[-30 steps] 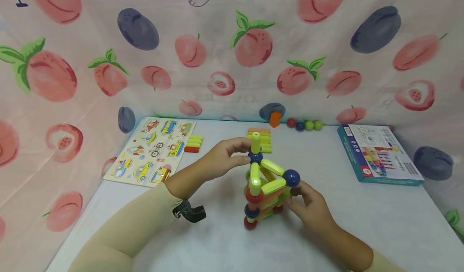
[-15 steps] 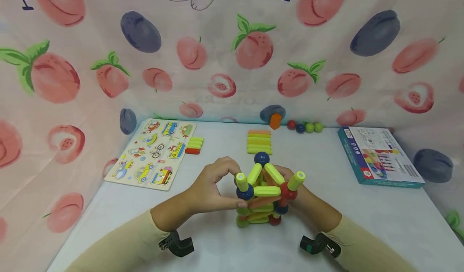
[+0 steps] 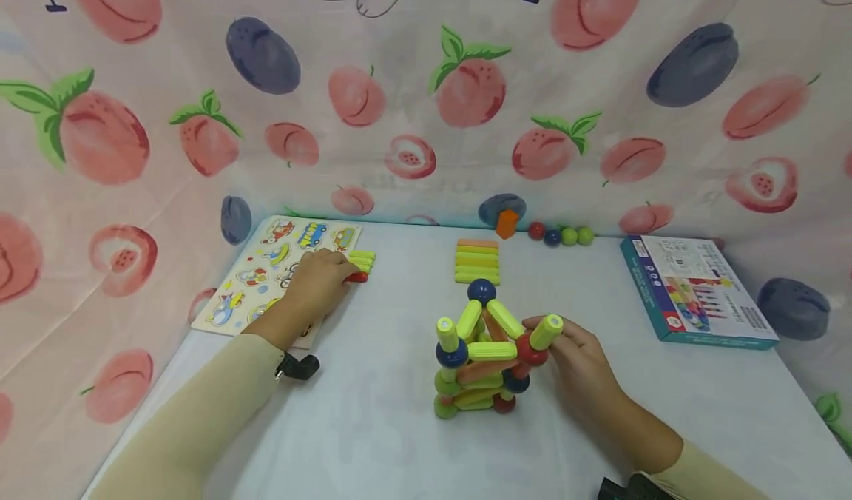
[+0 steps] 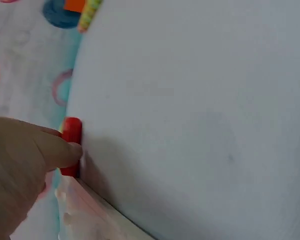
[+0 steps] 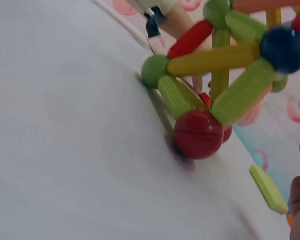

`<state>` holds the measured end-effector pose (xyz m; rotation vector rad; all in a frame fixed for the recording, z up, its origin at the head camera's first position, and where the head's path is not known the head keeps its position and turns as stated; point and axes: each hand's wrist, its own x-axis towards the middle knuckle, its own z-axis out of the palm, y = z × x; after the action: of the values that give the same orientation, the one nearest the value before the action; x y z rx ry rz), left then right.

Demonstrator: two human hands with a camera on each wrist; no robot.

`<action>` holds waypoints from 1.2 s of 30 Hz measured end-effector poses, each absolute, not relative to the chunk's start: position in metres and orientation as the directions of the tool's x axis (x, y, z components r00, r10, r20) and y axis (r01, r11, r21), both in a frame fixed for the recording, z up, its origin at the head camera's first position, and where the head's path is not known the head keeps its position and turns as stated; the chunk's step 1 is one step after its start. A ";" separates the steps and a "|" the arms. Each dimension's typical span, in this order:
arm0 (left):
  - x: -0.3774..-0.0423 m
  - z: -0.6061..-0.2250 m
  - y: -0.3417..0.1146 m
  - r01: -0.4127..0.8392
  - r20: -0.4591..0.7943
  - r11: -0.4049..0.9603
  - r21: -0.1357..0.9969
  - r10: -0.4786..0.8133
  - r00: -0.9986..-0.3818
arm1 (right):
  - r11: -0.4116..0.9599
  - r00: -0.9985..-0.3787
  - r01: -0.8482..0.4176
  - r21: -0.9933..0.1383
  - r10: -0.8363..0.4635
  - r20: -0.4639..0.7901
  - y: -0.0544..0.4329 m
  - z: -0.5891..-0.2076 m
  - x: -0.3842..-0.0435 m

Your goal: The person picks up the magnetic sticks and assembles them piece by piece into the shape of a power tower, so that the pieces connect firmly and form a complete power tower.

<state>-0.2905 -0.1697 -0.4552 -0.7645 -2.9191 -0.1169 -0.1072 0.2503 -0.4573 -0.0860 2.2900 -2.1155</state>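
Your left hand (image 3: 319, 282) pinches the red stick (image 3: 357, 277) just beside the puzzle board (image 3: 229, 293) on the counter (image 3: 379, 426), long axis running roughly left to right. From there the ball-and-stick frame (image 3: 492, 351) stands well apart, rightward and closer to you; your right hand (image 3: 582, 359) is nearer it (fingertips partly hidden, so I cannot tell whether they grip or how far they open).

The left hand (image 3: 319, 283) has moved from the stick frame (image 3: 492, 351) and pinches a red stick (image 4: 72, 130).
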 end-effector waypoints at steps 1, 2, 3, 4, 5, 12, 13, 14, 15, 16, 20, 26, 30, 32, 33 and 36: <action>-0.293 -0.457 -0.170 0.504 0.128 0.864 0.021 0.497 -0.858 | 0.091 -0.997 -0.059 -0.994 -0.055 0.054 0.252 -0.456 -0.103; -0.295 -0.459 -0.169 0.512 0.120 0.859 0.005 0.508 -0.853 | 0.100 -0.994 -0.096 -0.990 -0.064 0.090 0.254 -0.456 -0.099; -0.296 -0.459 -0.167 0.517 0.111 0.856 -0.010 0.515 -0.850 | 0.109 -0.990 -0.124 -0.986 -0.075 0.116 0.254 -0.455 -0.095; -0.297 -0.459 -0.165 0.521 0.099 0.854 -0.011 0.519 -0.849 | 0.123 -0.987 -0.147 -0.981 -0.090 0.137 0.255 -0.455 -0.092; -0.298 -0.458 -0.162 0.521 0.080 0.854 -0.002 0.519 -0.851 | 0.145 -0.982 -0.173 -0.974 -0.106 0.158 0.255 -0.456 -0.089; -0.291 -0.424 -0.123 0.466 0.073 0.614 0.637 0.553 -0.830 | 0.201 -0.973 -0.193 -0.960 -0.168 0.160 0.250 -0.466 -0.080; -0.285 -0.414 -0.114 0.431 0.094 0.497 0.754 0.567 -0.818 | 0.195 -0.973 -0.186 -0.963 -0.173 0.153 0.249 -0.467 -0.079; -0.279 -0.403 -0.103 0.392 0.114 0.374 0.841 0.585 -0.803 | 0.193 -0.974 -0.180 -0.965 -0.176 0.146 0.248 -0.468 -0.078; -0.271 -0.391 -0.091 0.353 0.134 0.261 0.899 0.602 -0.787 | 0.188 -0.974 -0.171 -0.967 -0.181 0.137 0.247 -0.470 -0.077; -0.263 -0.380 -0.080 0.332 0.158 0.172 0.927 0.624 -0.765 | 0.186 -0.973 -0.167 -0.968 -0.188 0.132 0.246 -0.471 -0.076; -0.234 -0.343 -0.041 0.329 0.227 0.002 0.944 0.719 -0.657 | 0.205 -0.973 -0.161 -0.965 -0.197 0.120 0.243 -0.473 -0.072; -0.219 -0.340 -0.021 0.346 0.241 -0.042 0.937 0.796 -0.555 | 0.242 -0.970 -0.184 -0.953 -0.199 0.137 0.241 -0.480 -0.068; -0.221 -0.350 -0.022 0.295 0.260 -0.112 0.949 0.807 -0.531 | 0.287 -0.968 -0.214 -0.934 -0.188 0.164 0.238 -0.479 -0.067; -0.222 -0.353 -0.022 0.291 0.279 -0.140 0.947 0.807 -0.521 | 0.303 -0.967 -0.228 -0.925 -0.182 0.179 0.237 -0.478 -0.066; -0.222 -0.354 -0.022 0.285 0.287 -0.154 0.946 0.806 -0.518 | 0.311 -0.969 -0.225 -0.923 -0.173 0.177 0.236 -0.478 -0.065; -0.223 -0.358 -0.024 0.267 0.298 -0.179 0.947 0.798 -0.523 | 0.332 -0.974 -0.212 -0.919 -0.151 0.170 0.234 -0.476 -0.064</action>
<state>-0.2226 -0.0235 -0.3576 -1.6062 -2.2082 -2.2956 -0.0640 0.2339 -0.4762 -0.3559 2.6074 -1.8128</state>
